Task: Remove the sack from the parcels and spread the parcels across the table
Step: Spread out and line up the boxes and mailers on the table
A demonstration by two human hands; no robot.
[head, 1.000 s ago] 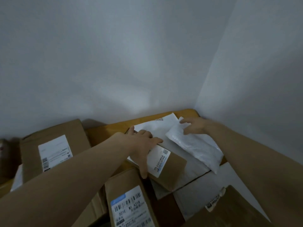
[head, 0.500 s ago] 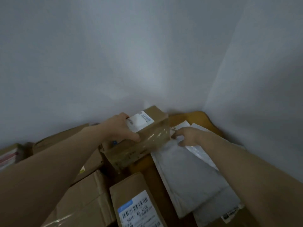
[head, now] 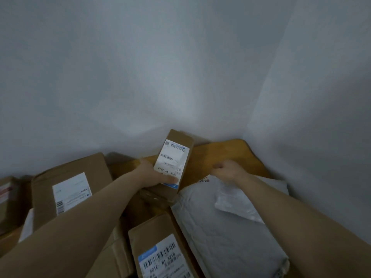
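Observation:
My left hand [head: 149,173] grips a small brown cardboard box [head: 174,157] with a white shipping label, tilted up above the wooden table [head: 230,153] near the back wall. My right hand [head: 228,170] rests with curled fingers on the far end of a grey padded mailer [head: 220,233], beside a small white plastic pouch [head: 234,203] lying on that mailer. Another labelled box [head: 160,251] lies at the bottom centre, and a larger labelled box [head: 68,187] sits at the left. No sack is visible.
White walls meet at a corner behind the table's far right end. More boxes [head: 6,199] crowd the far left edge. Bare wood shows at the back right corner between the held box and the wall.
My left hand has lifted the small box off the mailer and turned it so its label faces up. My right hand stayed on the mailers' far end.

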